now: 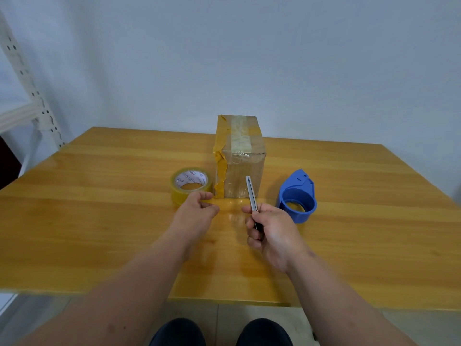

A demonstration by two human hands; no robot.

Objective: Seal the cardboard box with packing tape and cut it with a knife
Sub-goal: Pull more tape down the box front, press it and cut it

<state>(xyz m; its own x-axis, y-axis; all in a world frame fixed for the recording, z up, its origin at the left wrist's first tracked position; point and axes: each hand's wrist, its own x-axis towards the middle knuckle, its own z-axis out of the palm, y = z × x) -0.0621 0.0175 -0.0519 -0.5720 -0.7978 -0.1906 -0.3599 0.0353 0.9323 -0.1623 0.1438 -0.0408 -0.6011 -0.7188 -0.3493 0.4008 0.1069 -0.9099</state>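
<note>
box [243, 168]: taped, upright, mid-table | tape roll [191, 189]: flat, left | knife [251, 193]: in right hand [273, 236]

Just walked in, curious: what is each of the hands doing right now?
Left hand: pinching a strip of tape pulled from the tape roll.
Right hand: closed around the knife.

Both forearms bare, no sleeves, watch or rings in view. Left hand [197, 216] and right hand [273, 233] ungloved. Dark trousers over both knees [178, 332] at frame bottom.
</note>
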